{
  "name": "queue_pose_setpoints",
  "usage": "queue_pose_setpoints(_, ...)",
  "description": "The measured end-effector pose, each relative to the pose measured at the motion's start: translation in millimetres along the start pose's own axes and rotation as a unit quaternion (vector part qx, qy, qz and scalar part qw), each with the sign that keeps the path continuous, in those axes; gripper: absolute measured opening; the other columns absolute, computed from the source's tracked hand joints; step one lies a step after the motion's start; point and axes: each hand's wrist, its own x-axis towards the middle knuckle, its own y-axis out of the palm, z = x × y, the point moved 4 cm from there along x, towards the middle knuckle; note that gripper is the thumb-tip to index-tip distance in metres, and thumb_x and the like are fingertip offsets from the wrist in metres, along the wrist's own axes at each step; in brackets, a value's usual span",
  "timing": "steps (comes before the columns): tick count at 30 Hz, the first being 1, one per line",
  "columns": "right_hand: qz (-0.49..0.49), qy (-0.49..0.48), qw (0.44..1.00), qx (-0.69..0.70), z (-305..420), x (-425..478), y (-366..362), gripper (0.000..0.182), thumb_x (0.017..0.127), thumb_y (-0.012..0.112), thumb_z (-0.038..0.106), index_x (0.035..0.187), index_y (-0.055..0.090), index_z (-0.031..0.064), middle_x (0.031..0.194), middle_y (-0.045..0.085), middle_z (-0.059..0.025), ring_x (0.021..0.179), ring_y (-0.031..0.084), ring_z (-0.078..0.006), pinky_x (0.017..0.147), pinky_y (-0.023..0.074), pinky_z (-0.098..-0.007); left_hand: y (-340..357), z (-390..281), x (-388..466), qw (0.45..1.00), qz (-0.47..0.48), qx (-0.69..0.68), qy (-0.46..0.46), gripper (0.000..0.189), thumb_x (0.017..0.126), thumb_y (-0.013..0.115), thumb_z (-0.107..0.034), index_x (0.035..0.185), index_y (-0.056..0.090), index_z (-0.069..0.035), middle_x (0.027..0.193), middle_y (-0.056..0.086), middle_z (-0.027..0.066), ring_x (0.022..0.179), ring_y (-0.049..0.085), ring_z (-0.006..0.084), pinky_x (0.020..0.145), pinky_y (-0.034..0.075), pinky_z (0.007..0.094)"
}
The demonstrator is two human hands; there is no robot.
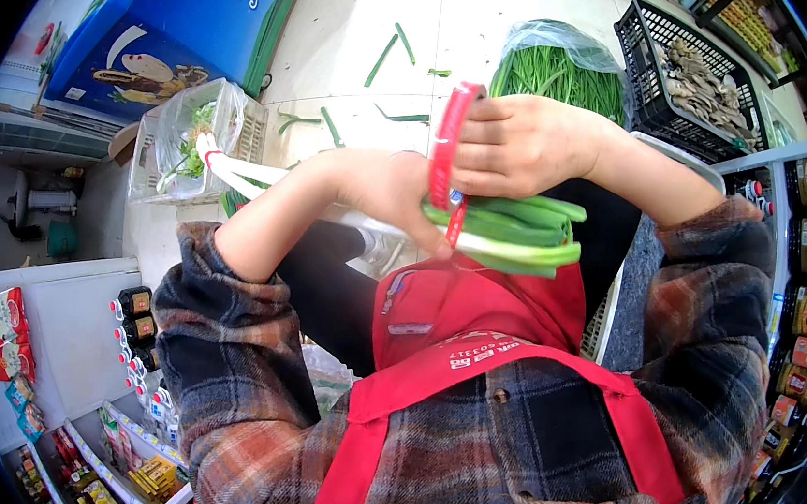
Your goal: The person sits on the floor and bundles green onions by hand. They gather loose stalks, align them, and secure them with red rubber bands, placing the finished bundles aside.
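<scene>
My left hand (394,187) is closed around a bundle of long green onions (518,233). Their cut green ends point right above my lap, and the white stalks (239,173) with roots reach out to the upper left. A red tape band circles the stalks near the roots. Another red strip (456,225) lies across the green part beside my left thumb. My right hand (521,146) grips a roll of red tape (453,141), seen nearly edge-on just above that strip. Whether the strip still joins the roll is hard to tell.
A white crate (253,131) with bagged greens stands left. Ahead right are a clear bag of green stalks (557,73) and a black crate (640,101) of mushrooms. Leaf scraps (381,59) litter the tiled floor. Stocked shelves flank me; a blue cabinet (207,30) stands ahead left.
</scene>
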Motion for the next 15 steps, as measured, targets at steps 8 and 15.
queue_pose_setpoints(8, 0.127, 0.224, 0.922, 0.288, -15.6, -1.9, 11.2, 0.027, 0.076, 0.059, 0.016, 0.097, 0.057, -0.0008, 0.093, 0.06, -0.0181, 0.093, 0.057, -0.0329, 0.085, 0.044, -0.0392, -65.9, 31.9, 8.3, 0.809, -0.48, 0.334, -0.065, 0.032, 0.07, 0.069, -0.027, 0.086, 0.055, -0.003, 0.069, 0.061, 0.016, 0.068, 0.062, 0.0323, 0.061, 0.049, 0.0404)
queue_pose_setpoints(15, -0.004, 0.588, 0.732, 0.346, -54.9, -17.4, 18.6, 0.034, 0.084, 0.059, 0.032, 0.087, 0.058, -0.0015, 0.069, 0.06, -0.0169, 0.066, 0.059, -0.0338, 0.064, 0.0469, -0.0384, -97.5, 20.7, 11.0, 0.638, -0.701, 0.318, 0.005, 0.046, 0.062, 0.078, -0.029, 0.089, 0.05, -0.005, 0.066, 0.061, 0.012, 0.059, 0.062, 0.0311, 0.052, 0.049, 0.0389)
